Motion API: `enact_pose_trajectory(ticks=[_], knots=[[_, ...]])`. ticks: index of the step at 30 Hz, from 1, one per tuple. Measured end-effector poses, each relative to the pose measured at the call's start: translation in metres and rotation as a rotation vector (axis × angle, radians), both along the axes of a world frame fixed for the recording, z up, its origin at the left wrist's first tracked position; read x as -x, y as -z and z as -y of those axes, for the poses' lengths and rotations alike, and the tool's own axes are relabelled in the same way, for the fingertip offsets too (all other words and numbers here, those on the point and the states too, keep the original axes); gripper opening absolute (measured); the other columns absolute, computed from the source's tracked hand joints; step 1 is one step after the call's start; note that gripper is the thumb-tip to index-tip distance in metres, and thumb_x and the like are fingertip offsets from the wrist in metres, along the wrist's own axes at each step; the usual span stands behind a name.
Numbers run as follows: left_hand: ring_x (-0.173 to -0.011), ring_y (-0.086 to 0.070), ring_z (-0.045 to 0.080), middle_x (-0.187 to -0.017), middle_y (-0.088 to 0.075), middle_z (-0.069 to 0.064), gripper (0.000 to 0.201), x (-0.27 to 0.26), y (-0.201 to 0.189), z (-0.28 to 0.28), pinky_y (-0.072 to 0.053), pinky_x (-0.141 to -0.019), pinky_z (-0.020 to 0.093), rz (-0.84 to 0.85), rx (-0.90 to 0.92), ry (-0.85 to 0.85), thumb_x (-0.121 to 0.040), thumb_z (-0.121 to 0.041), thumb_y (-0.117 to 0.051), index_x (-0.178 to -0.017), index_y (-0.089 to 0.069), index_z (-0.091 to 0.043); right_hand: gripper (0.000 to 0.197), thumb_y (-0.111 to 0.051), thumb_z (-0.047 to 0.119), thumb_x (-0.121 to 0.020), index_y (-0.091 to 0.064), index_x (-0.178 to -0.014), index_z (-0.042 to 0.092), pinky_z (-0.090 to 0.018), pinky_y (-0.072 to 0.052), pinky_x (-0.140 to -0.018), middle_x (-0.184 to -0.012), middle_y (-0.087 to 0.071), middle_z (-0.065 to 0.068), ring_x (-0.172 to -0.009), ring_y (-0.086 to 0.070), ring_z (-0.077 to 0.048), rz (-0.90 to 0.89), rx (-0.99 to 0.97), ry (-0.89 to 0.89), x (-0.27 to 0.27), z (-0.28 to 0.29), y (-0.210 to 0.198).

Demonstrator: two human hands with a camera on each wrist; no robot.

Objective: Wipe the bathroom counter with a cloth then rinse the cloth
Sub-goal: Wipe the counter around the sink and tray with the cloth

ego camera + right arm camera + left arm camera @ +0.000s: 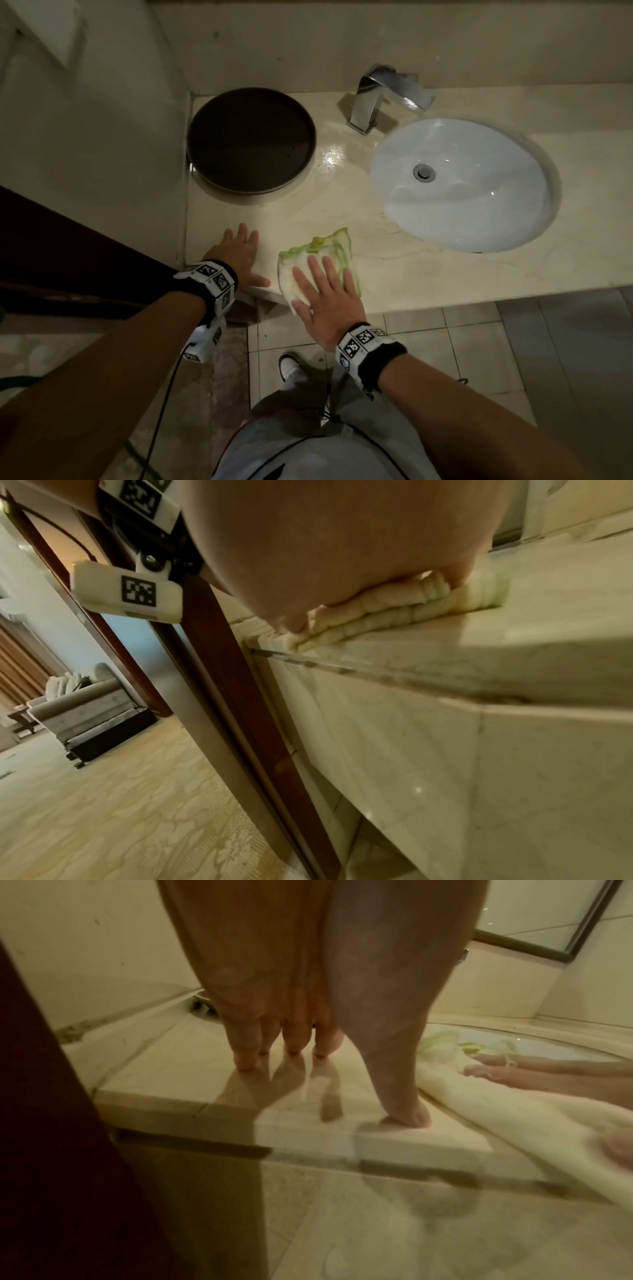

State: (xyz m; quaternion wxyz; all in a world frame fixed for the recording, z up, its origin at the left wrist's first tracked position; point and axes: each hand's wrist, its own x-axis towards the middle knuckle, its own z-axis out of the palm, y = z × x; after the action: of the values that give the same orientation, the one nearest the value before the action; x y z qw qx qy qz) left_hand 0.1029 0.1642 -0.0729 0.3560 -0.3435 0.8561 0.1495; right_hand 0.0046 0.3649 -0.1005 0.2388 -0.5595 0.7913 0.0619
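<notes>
A white cloth with green edging [318,260] lies bunched on the beige marble counter [428,274] near its front edge. My right hand [325,291] presses flat on the cloth with straight, spread fingers; from the right wrist view the palm [308,561] squashes the folded cloth [394,607] at the counter's lip. My left hand [239,250] rests flat on the bare counter just left of the cloth, fingers [246,1053] straight and thumb near the edge. In the left wrist view the cloth [479,1102] lies to the right under the right hand's fingers [514,1066].
A white oval sink [462,185] with a drain sits to the right, a chrome faucet [383,96] behind it. A dark round tray [250,140] stands at the back left by the wall. A wet patch [332,157] shines between tray and sink. A dark wooden door frame [240,696] borders the counter's left end.
</notes>
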Motion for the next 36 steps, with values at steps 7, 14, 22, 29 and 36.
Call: enact_pose_trajectory(ticks=[7,14,22,29,36], knots=[[-0.146,0.0,0.037,-0.16,0.015,0.012,0.113,0.002,-0.002,-0.001,-0.025,-0.115,0.048,0.024,0.041,0.031,-0.079,-0.062,-0.063,-0.153,0.007,-0.013,0.059,-0.003,0.059,-0.097,0.017,-0.15,0.041,-0.05,0.004,-0.12,-0.157,0.028,0.009,-0.145,0.026,-0.018,-0.031,-0.02,0.061,0.066,-0.042,0.004],[-0.146,0.0,0.038,-0.159,0.015,0.014,0.112,0.004,-0.002,0.0,-0.024,-0.115,0.047,0.022,0.04,0.034,-0.08,-0.061,-0.063,-0.153,0.006,-0.011,0.064,0.004,0.064,-0.09,0.017,-0.149,0.042,-0.049,0.003,-0.12,-0.159,0.025,0.008,-0.147,0.02,-0.02,-0.071,-0.037,0.369,0.132,-0.088,-0.002],[-0.146,-0.004,0.038,-0.16,0.012,0.012,0.11,0.013,-0.003,-0.006,-0.025,-0.116,0.048,0.026,0.037,-0.064,-0.078,-0.055,-0.068,-0.153,0.0,-0.011,0.063,-0.003,0.059,-0.095,0.021,-0.149,0.037,-0.058,0.005,-0.117,-0.156,0.03,-0.004,-0.144,0.027,-0.032,-0.024,-0.033,0.369,0.085,-0.069,-0.001],[-0.147,-0.008,0.027,-0.162,0.001,0.004,0.082,0.056,-0.008,-0.049,-0.025,-0.116,0.044,-0.219,0.005,0.023,-0.086,-0.045,-0.061,-0.151,-0.016,-0.022,0.062,-0.006,0.056,-0.099,0.023,-0.149,0.035,-0.059,0.008,-0.116,-0.154,0.035,-0.006,-0.141,0.032,-0.034,-0.01,-0.061,0.199,0.042,-0.054,-0.006],[-0.146,0.016,0.033,-0.159,0.022,0.001,0.104,0.083,0.003,-0.062,-0.015,-0.116,0.053,-0.065,-0.091,0.126,-0.079,-0.07,-0.055,-0.151,0.01,-0.036,0.062,-0.003,0.061,-0.096,0.015,-0.151,0.039,-0.053,0.007,-0.118,-0.157,0.029,0.008,-0.145,0.026,-0.02,-0.047,-0.068,0.171,0.07,-0.079,-0.004]])
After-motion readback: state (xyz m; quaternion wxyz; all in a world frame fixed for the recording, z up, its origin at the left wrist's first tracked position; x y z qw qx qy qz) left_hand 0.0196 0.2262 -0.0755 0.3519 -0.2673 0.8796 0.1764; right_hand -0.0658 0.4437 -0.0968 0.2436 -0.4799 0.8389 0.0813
